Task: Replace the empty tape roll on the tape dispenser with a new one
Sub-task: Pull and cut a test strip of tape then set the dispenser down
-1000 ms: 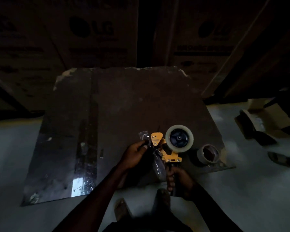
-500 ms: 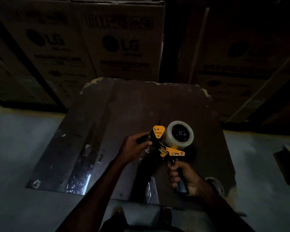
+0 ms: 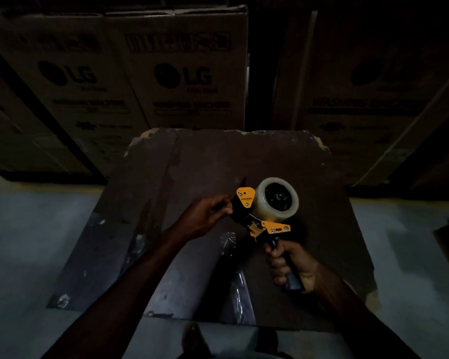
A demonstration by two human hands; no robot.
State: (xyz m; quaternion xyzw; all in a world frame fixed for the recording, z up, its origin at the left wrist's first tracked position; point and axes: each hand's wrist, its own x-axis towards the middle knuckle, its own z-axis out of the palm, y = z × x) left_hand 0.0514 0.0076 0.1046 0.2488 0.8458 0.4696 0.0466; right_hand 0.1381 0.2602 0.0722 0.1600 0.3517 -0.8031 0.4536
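New roll (image 3: 277, 198) seated on dispenser (image 3: 263, 216), frame centre-right. Right hand (image 3: 287, 263) fisted round handle. Left hand (image 3: 205, 212) pinching tape end at dispenser front. Step: threading, likely. Next: feed tape through to blade.

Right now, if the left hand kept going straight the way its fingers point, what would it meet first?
The left hand points right, at the tape dispenser. Its fingers already seem to be at the dark front end below the yellow plate, so that comes first, then the tape roll. Contact is unclear in the dim light.
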